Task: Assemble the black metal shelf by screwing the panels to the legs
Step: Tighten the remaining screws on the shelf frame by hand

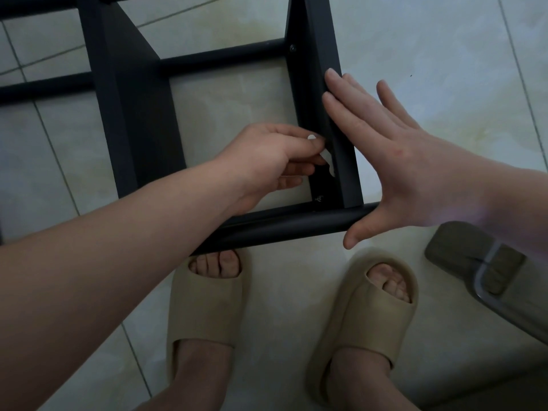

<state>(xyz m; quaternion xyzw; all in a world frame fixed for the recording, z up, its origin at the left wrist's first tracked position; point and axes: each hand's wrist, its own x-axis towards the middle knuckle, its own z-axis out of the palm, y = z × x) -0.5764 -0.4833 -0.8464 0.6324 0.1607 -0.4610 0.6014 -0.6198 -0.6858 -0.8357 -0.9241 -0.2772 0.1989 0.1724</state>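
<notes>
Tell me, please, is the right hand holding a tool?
No, the right hand presses flat, fingers straight, against the upright black metal panel.

A pale tile floor point(444, 40) bears the black metal shelf frame point(142, 114). A pair of worn beige slides point(204, 307) stands just beside its near tube. An olive-grey object point(462, 250) lies to the right.

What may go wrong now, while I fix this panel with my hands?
The left hand pinches a small part, hard to see, at the inner side of the panel; it may slip to the floor.
The right hand only presses flat on the panel, so it may shift.
Open slippers stand just under the leg; if it drops, it could hit the toes.
</notes>
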